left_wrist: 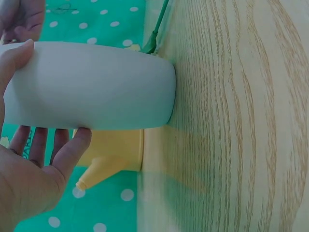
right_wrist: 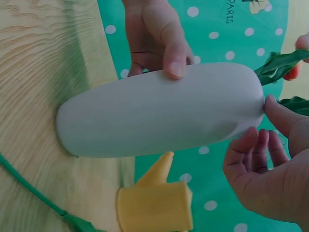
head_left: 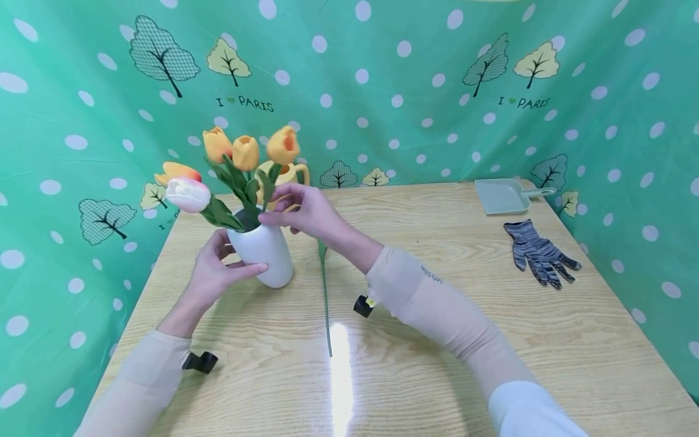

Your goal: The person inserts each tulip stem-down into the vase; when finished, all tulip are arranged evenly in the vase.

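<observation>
A white vase (head_left: 264,252) stands on the table, holding several artificial tulips: orange-yellow blooms (head_left: 246,152) and a white-pink one (head_left: 188,194). My left hand (head_left: 221,267) grips the vase's body from the left, thumb in front and fingers behind. At the vase mouth, my right hand (head_left: 303,212) pinches the stem of the rightmost orange tulip (head_left: 283,145), its thumb against the rim. The right wrist view has the vase (right_wrist: 159,113) between both hands; the stem's lower end is hidden inside it. Another green stem (head_left: 326,297) lies on the table right of the vase.
A yellow watering can (left_wrist: 113,152) stands behind the vase. At the back right lie a pale dustpan (head_left: 502,197) and a grey knitted glove (head_left: 540,252). A green dotted curtain (head_left: 382,79) closes off the back and sides of the wooden table (head_left: 437,243).
</observation>
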`<action>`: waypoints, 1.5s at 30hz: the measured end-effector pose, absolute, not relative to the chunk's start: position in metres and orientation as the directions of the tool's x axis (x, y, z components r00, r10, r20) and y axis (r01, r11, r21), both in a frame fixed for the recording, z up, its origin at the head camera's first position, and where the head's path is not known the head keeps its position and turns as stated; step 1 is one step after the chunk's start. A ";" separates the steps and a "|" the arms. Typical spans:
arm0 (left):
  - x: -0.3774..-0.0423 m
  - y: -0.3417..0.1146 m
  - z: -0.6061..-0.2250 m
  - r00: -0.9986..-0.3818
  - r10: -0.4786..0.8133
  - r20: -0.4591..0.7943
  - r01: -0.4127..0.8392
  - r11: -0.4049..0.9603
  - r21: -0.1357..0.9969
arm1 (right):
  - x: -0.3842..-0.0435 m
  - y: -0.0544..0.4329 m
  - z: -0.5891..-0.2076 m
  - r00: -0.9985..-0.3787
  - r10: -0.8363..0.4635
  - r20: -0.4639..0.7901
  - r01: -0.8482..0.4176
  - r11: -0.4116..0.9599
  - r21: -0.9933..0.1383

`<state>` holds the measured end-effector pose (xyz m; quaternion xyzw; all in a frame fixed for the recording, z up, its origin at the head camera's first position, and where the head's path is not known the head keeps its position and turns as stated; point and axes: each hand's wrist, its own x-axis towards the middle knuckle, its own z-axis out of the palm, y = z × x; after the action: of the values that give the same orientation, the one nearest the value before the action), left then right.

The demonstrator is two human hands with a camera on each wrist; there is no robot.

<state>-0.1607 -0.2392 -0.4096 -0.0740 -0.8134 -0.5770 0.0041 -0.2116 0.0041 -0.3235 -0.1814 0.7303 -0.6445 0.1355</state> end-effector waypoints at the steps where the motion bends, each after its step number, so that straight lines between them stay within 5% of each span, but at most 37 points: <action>1: -0.160 -0.239 -0.409 -0.989 0.115 0.090 0.124 0.325 0.937 | -0.212 0.005 -0.326 -0.897 -0.442 0.005 -0.060 0.112 -0.992; 20: -0.161 -0.240 -0.409 -0.992 0.100 0.077 0.106 0.331 0.938 | -0.220 0.060 -0.388 -0.839 -0.496 -0.222 0.182 0.128 -0.975; 45: -0.161 -0.236 -0.410 -0.992 0.096 0.081 0.108 0.326 0.939 | -0.222 0.084 -0.447 -0.693 -0.514 -0.505 0.291 0.442 -0.849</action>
<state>-0.1608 -0.2362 -0.4102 -0.0626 -0.8144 -0.5770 0.0052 -0.2225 0.0845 -0.4475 -0.0739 0.7569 -0.5230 0.3848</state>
